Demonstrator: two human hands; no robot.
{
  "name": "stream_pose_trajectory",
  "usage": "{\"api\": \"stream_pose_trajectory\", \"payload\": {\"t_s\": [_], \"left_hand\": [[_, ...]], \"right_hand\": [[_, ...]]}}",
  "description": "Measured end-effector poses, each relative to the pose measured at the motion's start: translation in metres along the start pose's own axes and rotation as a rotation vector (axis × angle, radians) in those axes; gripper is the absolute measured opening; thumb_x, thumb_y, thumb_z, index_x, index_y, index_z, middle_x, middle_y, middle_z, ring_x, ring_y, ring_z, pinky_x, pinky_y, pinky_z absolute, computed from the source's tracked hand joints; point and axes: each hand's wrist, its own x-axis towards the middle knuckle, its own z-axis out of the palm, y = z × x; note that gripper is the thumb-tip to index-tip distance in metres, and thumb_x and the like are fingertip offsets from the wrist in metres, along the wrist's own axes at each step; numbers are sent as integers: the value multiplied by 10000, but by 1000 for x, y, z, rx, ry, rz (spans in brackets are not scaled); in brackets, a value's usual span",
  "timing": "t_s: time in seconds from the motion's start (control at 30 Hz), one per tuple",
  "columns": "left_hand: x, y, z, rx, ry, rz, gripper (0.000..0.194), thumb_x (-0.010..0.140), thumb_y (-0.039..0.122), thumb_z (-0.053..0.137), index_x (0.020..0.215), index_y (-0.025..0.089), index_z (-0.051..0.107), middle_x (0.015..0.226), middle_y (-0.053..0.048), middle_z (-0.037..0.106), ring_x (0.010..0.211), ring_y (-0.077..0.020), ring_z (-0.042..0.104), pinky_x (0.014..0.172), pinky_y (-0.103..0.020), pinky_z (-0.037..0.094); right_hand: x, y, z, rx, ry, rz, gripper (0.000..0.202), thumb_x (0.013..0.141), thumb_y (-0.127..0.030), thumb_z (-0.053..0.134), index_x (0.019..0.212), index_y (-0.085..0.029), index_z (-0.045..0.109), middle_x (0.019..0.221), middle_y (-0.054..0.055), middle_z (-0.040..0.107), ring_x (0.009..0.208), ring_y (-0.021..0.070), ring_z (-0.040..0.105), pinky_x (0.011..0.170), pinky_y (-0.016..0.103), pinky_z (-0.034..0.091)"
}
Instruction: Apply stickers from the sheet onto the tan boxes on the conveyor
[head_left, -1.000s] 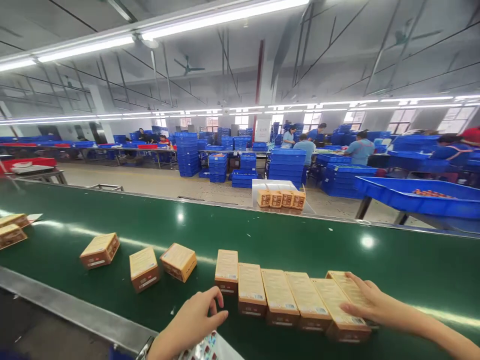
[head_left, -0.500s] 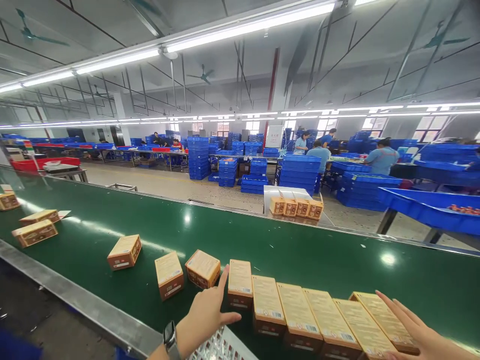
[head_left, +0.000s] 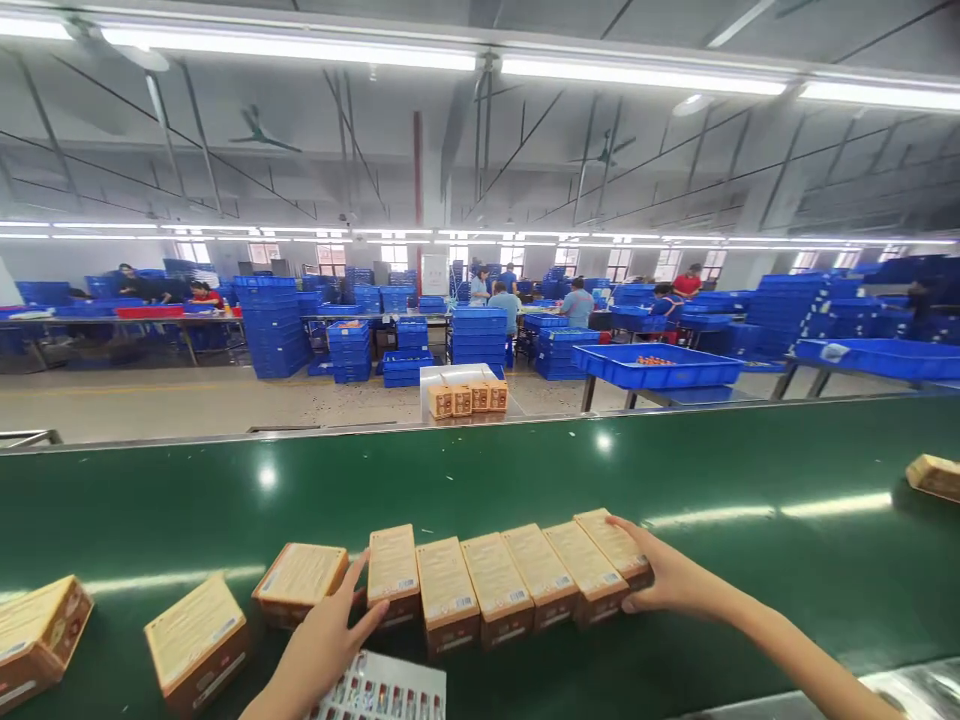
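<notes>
Several tan-and-brown boxes (head_left: 493, 580) stand side by side in a row on the green belt (head_left: 525, 480). My left hand (head_left: 330, 625) is at the row's left end, thumb and fingers apart around the near left edge of the end box (head_left: 393, 565). At the right end, my right hand (head_left: 652, 570) has its fingers and thumb against the last box (head_left: 611, 545). Between them the boxes are pressed together. Left of my left hand lie a tilted box (head_left: 300, 575) and another box (head_left: 196, 640). A white tray with small items (head_left: 397, 690) is below my left hand.
One more box (head_left: 41, 640) sits at the far left, another (head_left: 934, 477) at the far right of the belt. Beyond the belt are boxes on a stand (head_left: 469, 398), a blue tray (head_left: 660, 368), stacked blue crates (head_left: 274, 325) and people working.
The view has turned right. My right hand has closed in on the row's right end, and the boxes there now line up more tightly. My left hand is now against the row's left end.
</notes>
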Motion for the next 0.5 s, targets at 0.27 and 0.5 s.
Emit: {"api": "stream_pose_trajectory", "payload": {"t_s": [0.27,0.5], "left_hand": [[16,11,-3,59,-26,76,700,937,410,410,1556,102,300,1299,-114,685,1143,-286,673,983,-327,451],[18,-25,4,0,-11,157,740,882,453,480,1531,128,335,1336,-114,665,1317,-277,564,1097,-320,398]], "right_hand": [[-5,5,-4,64,21,-3,1208,495,-377,795,1549,-117,266,1572,213,356,1396,376,415,1175,462,296],[-7,12,-12,152,4,-17,1239,489,-383,815,1557,-130,240,1489,190,472,1350,372,471,1142,462,353]]}}
